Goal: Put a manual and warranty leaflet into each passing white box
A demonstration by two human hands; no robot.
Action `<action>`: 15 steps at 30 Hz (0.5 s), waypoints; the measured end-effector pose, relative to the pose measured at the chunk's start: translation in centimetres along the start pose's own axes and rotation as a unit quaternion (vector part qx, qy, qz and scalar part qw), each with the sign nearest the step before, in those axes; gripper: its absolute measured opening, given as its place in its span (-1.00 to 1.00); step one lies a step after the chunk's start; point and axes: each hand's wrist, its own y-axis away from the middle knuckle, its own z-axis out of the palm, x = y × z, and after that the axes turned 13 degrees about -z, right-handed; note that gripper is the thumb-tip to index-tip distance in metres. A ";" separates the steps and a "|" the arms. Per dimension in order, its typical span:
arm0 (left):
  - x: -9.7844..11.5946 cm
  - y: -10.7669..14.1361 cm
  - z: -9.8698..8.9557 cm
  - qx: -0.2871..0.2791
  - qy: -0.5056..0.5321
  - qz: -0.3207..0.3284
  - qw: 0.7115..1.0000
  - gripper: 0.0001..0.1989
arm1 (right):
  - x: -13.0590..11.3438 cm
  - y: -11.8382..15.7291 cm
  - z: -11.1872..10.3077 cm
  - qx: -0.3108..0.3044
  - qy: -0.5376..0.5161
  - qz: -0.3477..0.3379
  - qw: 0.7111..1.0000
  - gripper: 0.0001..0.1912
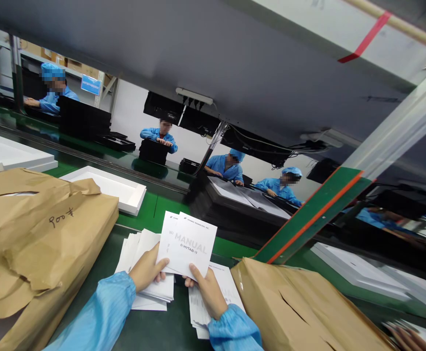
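Two overlapping white leaflets are held up at the centre, the front one a manual (pixel 194 243) with "MANUAL" printed on it. My left hand (pixel 149 268) pinches their left side, thumb on the front. At the lower right edge, my right hand (pixel 207 287) grips the manual between thumb and fingers. Behind and below my left hand lies a loose stack of white leaflets (pixel 154 295). Another stack of printed manuals (pixel 227 282) lies under and beside my right hand.
Brown paper packages flank the stacks, one at left (pixel 81 229) and one at right (pixel 293 302). Beyond are a white tray (pixel 106 187), a slanted green post (pixel 311 214) and black boxes (pixel 227 214). Several people in blue work across; another person's hand shows at bottom right.
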 end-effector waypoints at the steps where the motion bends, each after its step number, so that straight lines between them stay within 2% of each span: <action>1: 0.1 0.0 0.0 0.000 -0.001 -0.003 1.000 -0.57 | 0.1 0.0 0.0 0.000 0.000 0.000 1.000 -0.60; 15: 0.2 0.1 0.0 0.004 0.005 0.001 1.000 -0.62 | -0.4 0.1 0.1 0.000 0.005 -0.005 1.000 -0.60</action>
